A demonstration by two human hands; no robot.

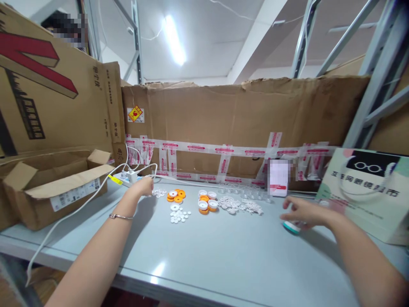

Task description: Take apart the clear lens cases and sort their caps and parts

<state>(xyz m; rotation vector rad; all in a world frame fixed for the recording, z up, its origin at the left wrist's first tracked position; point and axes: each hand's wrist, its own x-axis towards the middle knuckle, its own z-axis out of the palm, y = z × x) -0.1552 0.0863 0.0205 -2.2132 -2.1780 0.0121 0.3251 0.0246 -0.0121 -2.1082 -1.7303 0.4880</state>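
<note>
My left hand [145, 186] reaches to the back left of the table, its fingers curled down at the edge of a small pile of clear pieces [159, 193]. Whatever its fingertips hold is hidden. On the right, my right hand [300, 212] hovers low with thumb and forefinger apart. Just under it is a round white piece with a teal rim [291, 227], which the hand partly covers. Between the hands are orange round parts [179, 194], white-and-orange round cases [207, 204], small white discs [179, 215] and heaps of small whitish parts [230, 204].
Clear round pieces [246, 189] line the back beside a propped phone [277, 178]. A paper bag [367, 192] stands at the right. An open carton [57, 183], a power strip [128, 177] and a white cable [70, 209] occupy the left. Tall cardboard [207, 115] closes the back.
</note>
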